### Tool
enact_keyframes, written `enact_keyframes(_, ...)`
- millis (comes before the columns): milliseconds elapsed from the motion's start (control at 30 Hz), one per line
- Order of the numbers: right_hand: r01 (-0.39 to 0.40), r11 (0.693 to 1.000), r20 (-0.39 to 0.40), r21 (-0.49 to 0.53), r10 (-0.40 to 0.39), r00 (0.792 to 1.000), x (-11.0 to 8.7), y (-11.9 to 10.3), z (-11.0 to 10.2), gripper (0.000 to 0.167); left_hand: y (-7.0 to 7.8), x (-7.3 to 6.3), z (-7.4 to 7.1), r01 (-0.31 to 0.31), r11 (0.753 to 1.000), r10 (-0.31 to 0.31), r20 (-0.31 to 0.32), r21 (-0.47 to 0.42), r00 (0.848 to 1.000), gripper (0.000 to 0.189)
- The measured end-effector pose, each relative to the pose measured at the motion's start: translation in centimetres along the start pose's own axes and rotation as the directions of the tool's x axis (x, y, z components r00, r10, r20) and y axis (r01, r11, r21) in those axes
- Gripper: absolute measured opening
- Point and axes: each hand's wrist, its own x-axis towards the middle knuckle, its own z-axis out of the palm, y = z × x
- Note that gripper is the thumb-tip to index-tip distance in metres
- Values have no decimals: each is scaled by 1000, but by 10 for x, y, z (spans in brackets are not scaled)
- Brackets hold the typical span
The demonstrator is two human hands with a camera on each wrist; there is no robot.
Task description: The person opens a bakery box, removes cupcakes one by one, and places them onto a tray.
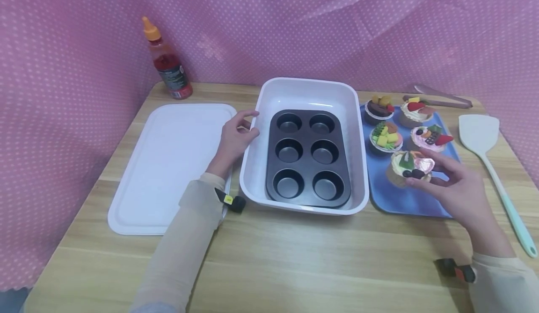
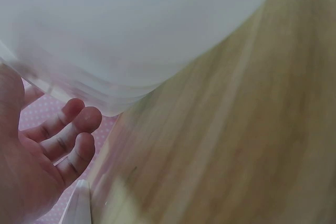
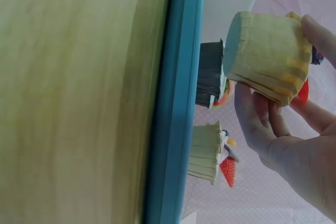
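My left hand [image 1: 236, 137] is at the left rim of a white rectangular basin [image 1: 248, 182], index finger and thumb reaching the edge. In the left wrist view its other fingers [image 2: 86, 119] lie loosely bent outside the wall. Inside the basin sits a dark muffin pan [image 1: 306, 158] with several round cups. On the right, my right hand [image 1: 459, 189] holds a cream-topped cupcake [image 1: 403, 169] by its sides, above a blue tray [image 1: 389, 196]. The right wrist view shows this cupcake's pale pleated wrapper [image 3: 270, 56]. Several other decorated cupcakes [image 1: 386, 137] stand on the tray.
A white lid-like board [image 1: 168, 158] lies left of the basin. Behind it stands a red sauce bottle [image 1: 168, 67] with an orange cap. Metal tongs [image 1: 442, 98] and a spatula [image 1: 480, 135] with a mint handle lie at the right. Pink dotted cloth [image 1: 294, 27] surrounds the table.
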Motion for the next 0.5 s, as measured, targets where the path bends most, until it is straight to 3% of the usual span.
enact_keyframes(233, -13, 1000, 15, 15, 12, 1000, -1, 2, 2, 72, -1, 1, 1, 11, 1000, -11, 0, -6, 1000, 46)
enact_keyframes(500, -49, 996, 98, -72, 56, 994, -4, 3, 6, 76, -2, 2, 0, 18, 1000, -18, 1, -6, 1000, 46)
